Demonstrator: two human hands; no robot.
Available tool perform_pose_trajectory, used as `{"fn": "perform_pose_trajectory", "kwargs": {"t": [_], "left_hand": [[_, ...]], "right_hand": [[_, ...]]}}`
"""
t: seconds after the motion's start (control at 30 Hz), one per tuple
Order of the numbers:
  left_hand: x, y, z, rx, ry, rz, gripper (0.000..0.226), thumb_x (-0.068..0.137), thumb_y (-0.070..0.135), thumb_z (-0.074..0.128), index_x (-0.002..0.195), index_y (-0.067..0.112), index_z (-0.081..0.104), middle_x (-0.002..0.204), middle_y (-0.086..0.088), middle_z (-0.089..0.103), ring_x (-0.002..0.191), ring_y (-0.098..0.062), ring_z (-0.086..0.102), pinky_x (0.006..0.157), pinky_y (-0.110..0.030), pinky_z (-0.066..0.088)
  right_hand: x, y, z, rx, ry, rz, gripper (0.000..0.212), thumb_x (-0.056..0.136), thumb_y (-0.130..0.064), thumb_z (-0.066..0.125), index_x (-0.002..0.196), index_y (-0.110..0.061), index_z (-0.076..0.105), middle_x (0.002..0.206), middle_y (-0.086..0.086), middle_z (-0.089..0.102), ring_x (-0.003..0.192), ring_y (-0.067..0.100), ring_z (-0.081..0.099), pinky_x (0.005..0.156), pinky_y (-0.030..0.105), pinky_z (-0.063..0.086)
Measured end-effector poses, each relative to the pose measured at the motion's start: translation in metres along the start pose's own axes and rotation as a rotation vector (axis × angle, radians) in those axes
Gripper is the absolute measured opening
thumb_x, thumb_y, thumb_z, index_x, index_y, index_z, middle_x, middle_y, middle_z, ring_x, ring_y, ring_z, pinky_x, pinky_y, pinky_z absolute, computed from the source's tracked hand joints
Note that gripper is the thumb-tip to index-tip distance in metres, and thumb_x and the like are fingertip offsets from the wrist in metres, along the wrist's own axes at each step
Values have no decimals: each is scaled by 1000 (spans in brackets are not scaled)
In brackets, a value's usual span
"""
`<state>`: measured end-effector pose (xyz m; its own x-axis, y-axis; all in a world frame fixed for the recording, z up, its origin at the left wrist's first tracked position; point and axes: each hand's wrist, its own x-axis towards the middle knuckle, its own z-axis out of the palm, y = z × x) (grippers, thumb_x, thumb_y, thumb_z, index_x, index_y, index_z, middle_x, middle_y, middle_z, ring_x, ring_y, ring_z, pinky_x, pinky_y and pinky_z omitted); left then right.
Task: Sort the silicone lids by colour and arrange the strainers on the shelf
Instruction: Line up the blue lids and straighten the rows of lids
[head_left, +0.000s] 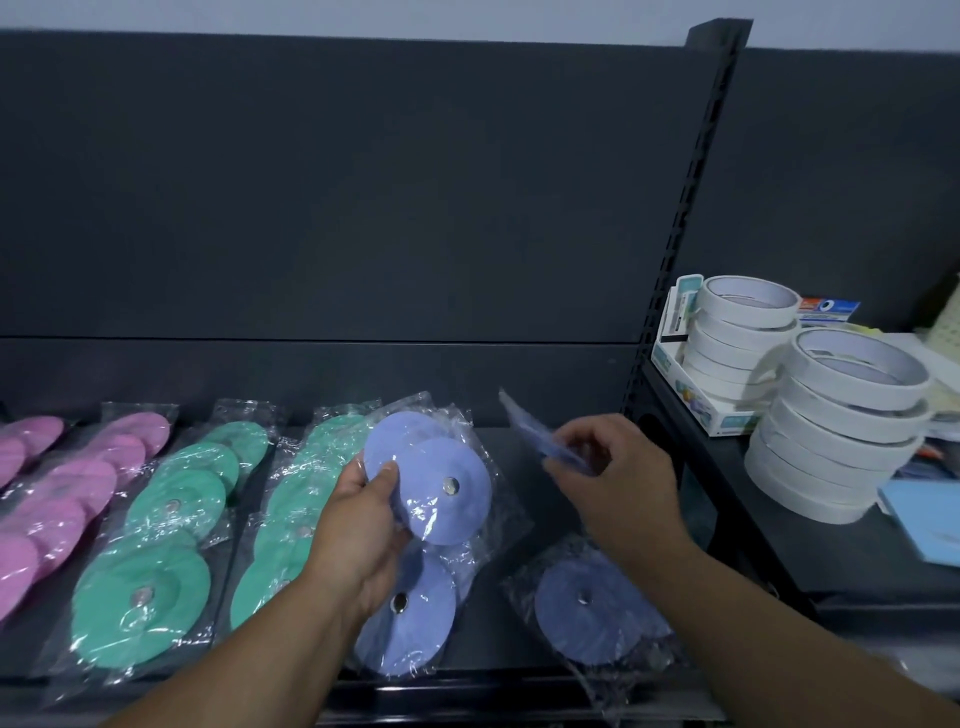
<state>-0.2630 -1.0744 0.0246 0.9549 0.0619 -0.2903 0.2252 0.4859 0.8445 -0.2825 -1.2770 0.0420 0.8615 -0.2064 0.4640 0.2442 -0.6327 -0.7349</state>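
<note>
Over shelf (483, 616) | left hand (363, 519) grips blue lid pack (441, 493) (thumb atop) | right hand (623, 483) pinches second pack (540, 439)

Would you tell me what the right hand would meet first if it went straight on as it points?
Probably the blue lid packet in the left hand: the right hand, pinching a second blue packet, points left towards it. Depth is unclear; it might pass behind and reach the back panel.

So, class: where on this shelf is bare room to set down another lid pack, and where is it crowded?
Bare shelf shows between the blue packs and the dark blue pack. Pink packs and green packs crowd the left, tape rolls the right.
</note>
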Motion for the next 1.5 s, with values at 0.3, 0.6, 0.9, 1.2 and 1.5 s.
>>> {"fn": "perform_pose_trajectory", "kwargs": {"t": [0.3,0.6,0.9,1.2,1.5], "left_hand": [[-5,3,15,-81,-92,-79,26,102,24,39,126,21,51,82,-3,71,63,-19,66,56,-37,57],[-1,-4,21,41,-102,48,47,85,-13,54,125,11,50,109,-22,67,91,-37,67,72,-44,59],[21,-11,20,176,-97,113,44,85,-7,60,119,19,52,104,-12,68,91,-33,67,83,-48,54],[36,-10,15,187,-175,95,49,86,-7,58,124,23,51,110,-9,67,97,-30,65,86,-52,52],[67,12,19,233,-381,-28,50,85,-9,58,127,17,50,113,-13,65,94,-30,65,62,-37,56]], "right_hand": [[-33,8,33,4,-307,-391,20,68,-27,71,84,-31,60,120,-17,59,116,-1,48,99,15,35],[-34,18,27,-34,-444,-364,46,66,-46,77,107,-35,60,137,-26,42,130,-6,37,107,11,28],[-50,54,-20,-527,-504,445,109,65,-69,68,150,-24,17,157,2,13,143,22,18,115,30,22],[-51,45,-16,-463,-403,563,113,59,-48,85,148,-26,19,147,2,21,129,16,40,101,20,34],[-25,26,-22,-700,-717,690,72,64,-46,80,128,-27,52,133,-2,46,112,15,57,95,26,49]]}}
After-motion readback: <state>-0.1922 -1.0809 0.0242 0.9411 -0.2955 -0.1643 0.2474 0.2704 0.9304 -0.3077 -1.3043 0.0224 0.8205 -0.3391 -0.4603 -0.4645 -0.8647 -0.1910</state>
